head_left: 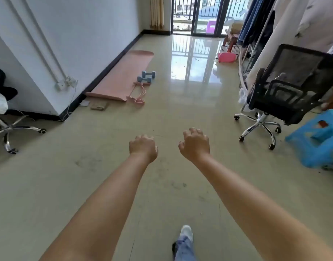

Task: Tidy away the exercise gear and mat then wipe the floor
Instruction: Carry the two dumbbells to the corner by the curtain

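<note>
The mat (124,75) lies unrolled flat on the floor (180,113) along the skirting of the left wall, well ahead of you. Two blue-grey dumbbells (146,77) rest at its right edge, touching or just beside each other, and a pink pull-rope exerciser (139,93) lies across the near right corner, its foot loops extending onto the floor. Judge the task as not yet started: no item of gear is collected, the mat is not rolled, and grey smudges remain on the floor tiles in front of you, so wiping is also outstanding. No cloth or mop is visible in this view. Your left hand (143,147) and right hand (195,145) are held out in front of you, palms down, well apart from all gear. The fingers of both hands are loosely curled and hold nothing. Your foot (186,232) is forward, which suggests an approach toward the mat. Two office chairs (286,87) stand at the sides of the room, and a blue plastic stool (316,140) is at the right; the route to the mat lies between them.
</note>
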Demonstrator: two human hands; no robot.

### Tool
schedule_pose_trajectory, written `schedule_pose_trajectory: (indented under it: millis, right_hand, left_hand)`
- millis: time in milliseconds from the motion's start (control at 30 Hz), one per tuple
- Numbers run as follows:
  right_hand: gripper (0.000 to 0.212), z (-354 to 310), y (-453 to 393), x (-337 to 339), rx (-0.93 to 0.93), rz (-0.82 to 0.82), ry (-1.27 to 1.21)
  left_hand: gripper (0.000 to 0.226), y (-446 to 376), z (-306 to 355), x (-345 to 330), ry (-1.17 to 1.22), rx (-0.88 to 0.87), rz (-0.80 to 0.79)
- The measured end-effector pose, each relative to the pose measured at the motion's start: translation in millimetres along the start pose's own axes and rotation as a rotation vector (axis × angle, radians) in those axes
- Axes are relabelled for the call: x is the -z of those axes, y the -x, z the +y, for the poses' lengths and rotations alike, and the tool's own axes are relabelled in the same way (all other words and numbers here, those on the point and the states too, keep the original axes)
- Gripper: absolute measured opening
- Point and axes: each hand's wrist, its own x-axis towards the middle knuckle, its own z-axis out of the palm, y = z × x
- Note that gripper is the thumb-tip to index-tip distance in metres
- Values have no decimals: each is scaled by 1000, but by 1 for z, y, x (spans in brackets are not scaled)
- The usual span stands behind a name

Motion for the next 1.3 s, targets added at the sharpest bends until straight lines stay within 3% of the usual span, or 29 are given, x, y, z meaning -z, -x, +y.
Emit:
schedule_pose_trajectory:
  millis: [167,467,767,967,1300]
  right_hand:
    - [38,28,-99,-25,-16,-121,11]
    - [40,68,-337,14,8,-149,12]
    - [39,41,-589,36,114,-118,8]
    - [40,24,-768,46,90,-163,-8]
    - [40,45,-1060,64,106,-169,-5]
  left_hand:
    - [42,-105,21,-7,-14,-23,-91]
    - [40,-327,56,68,-39,-6,-87]
    - [42,-559,22,126,-24,83,-66]
    - [44,-739,-7,172,-28,84,-88]
    - [41,-1023,-2,231,-47,101,-141]
